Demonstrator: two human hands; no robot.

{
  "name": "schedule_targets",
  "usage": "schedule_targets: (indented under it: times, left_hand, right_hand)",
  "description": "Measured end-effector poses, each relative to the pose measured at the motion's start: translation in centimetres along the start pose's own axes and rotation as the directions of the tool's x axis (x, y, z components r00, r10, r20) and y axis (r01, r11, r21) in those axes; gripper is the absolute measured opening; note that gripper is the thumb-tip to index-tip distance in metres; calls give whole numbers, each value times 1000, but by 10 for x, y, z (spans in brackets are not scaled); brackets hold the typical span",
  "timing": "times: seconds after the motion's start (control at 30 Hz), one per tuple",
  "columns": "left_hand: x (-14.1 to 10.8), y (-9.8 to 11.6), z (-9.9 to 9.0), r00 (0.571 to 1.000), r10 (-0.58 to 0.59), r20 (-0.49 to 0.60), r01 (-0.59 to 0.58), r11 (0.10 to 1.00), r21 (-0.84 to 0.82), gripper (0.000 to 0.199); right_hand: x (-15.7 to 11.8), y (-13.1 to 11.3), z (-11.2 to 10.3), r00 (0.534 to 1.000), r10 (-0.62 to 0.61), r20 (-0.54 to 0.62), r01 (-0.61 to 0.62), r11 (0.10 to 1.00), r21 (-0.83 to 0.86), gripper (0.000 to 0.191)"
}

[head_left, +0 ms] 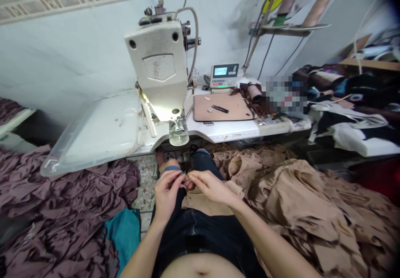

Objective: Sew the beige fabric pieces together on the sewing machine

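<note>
Left hand (167,192) pinching a small dark item (183,174), right hand (212,186) closed against it, tan fabric (208,203) just below, sewing machine (159,72) at 12 o'clock

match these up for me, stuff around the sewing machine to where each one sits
Things:
1. black-handled snips
2. tan fabric heap
3. mauve fabric heap
4. digital control panel

Places:
A. at the person's left
B. on the brown mat
C. just behind that mat
D. at the person's right

Pairs: 1-B, 2-D, 3-A, 4-C
</note>
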State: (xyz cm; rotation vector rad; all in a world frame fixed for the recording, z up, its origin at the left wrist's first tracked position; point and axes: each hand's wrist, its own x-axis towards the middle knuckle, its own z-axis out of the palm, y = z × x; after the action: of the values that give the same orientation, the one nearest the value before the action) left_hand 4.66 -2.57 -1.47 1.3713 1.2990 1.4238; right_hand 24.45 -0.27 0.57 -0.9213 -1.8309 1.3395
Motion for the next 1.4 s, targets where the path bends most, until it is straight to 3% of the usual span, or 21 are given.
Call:
schedule_targets:
  times: [0.27, 0.53, 0.77, 1.4]
  left_hand:
    - [12, 6, 3, 999, -41, -30, 38, 997, -73, 23]
    - [10, -1, -4, 999, -38, -12, 37, 998, -46, 20]
    - [9, 0, 3, 996, -74, -50, 70, 994, -84, 20]
    - [12, 0, 5, 999, -40, -17, 38, 991, -132, 21]
  right_hand:
    - [12, -10, -8, 996, -61, 60, 64, 997, -43, 48]
    - [4, -21, -17, 999, -3, 52, 1, 999, 44, 49]
    - [8, -13, -9, 995, 30, 94, -44, 989, 143, 53]
    - [13, -12, -9, 994, 0, 109, 9, 996, -85, 36]
